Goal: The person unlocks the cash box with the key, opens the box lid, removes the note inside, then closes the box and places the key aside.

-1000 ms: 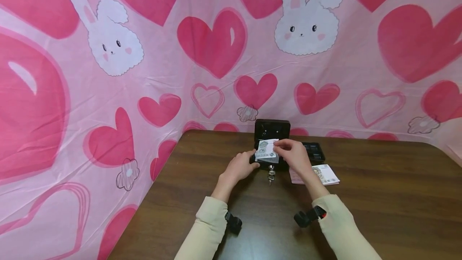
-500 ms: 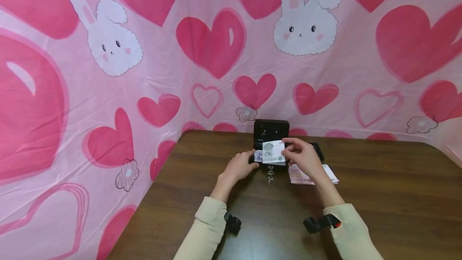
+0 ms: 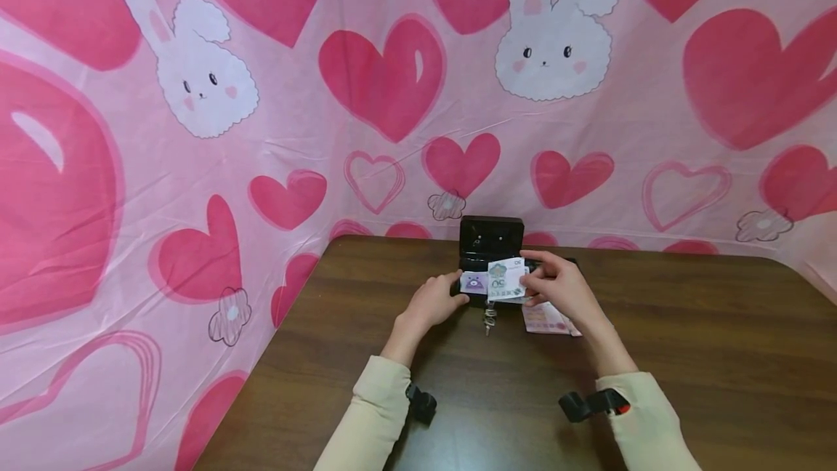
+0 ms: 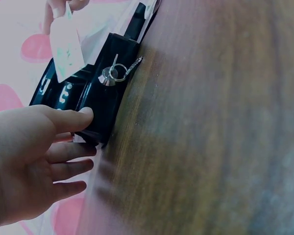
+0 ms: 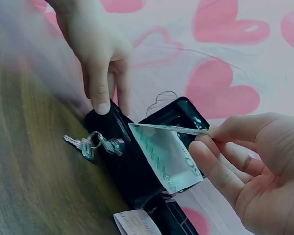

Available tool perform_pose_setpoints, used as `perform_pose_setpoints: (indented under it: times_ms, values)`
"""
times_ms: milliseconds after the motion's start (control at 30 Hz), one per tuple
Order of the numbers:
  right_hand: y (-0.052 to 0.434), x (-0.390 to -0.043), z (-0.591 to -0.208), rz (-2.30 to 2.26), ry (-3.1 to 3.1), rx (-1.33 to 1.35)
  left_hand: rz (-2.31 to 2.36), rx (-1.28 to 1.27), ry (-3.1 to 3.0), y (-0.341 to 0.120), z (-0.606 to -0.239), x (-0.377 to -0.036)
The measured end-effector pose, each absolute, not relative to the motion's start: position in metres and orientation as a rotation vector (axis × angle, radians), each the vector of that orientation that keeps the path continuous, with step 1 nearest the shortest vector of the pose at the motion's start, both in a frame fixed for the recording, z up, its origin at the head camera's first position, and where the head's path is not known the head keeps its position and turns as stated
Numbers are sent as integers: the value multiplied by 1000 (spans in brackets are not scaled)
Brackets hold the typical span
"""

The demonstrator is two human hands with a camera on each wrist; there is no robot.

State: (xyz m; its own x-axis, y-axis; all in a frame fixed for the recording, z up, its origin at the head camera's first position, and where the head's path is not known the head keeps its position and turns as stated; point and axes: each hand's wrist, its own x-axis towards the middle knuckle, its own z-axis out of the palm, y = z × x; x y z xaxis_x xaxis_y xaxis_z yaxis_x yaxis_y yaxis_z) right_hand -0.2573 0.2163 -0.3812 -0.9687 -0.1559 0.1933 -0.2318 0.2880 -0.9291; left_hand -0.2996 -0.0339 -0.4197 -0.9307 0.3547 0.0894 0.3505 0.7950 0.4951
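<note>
Since the earlier frames the right hand (image 3: 561, 289) moves to the right with the green banknote (image 3: 506, 280), and now a second, purple note (image 3: 474, 282) shows inside the box where the first one covered it. This hand pinches the thin, flat paper note between thumb and curled fingers (image 5: 220, 171), holding it over the open cash box (image 3: 492, 262), near its right side; the note hangs tilted and bends a little at the corner. The box is small, black and rectangular, of smooth shiny material, with its lid standing upright at the back. It sits at the far edge of the surface (image 3: 497, 398), which is dark brown with a wood grain. The left hand (image 3: 434, 302) rests against the left front corner of the box with fingers nearly straight, the thumb (image 4: 73, 119) pressing the black wall, holding nothing. From the lock at the front of the box hang small metal keys (image 4: 118, 71) on a ring. Just beside the box on the right, partly under the right hand, lies a pinkish stack of notes (image 3: 548, 320). Behind stands a pink cloth (image 3: 275, 93) printed with hearts and white rabbits, slightly wrinkled.
</note>
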Motion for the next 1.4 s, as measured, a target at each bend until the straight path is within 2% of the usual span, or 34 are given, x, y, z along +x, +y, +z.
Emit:
perform_pose_setpoints:
  times_ms: [667,1400]
  values:
    - [251,-253,-374,1743,-2676,460,823,588,2967,-34,-418,-299]
    - [289,-251,-389,1826,-2941,591,828,572,2963,-33,-417,-298]
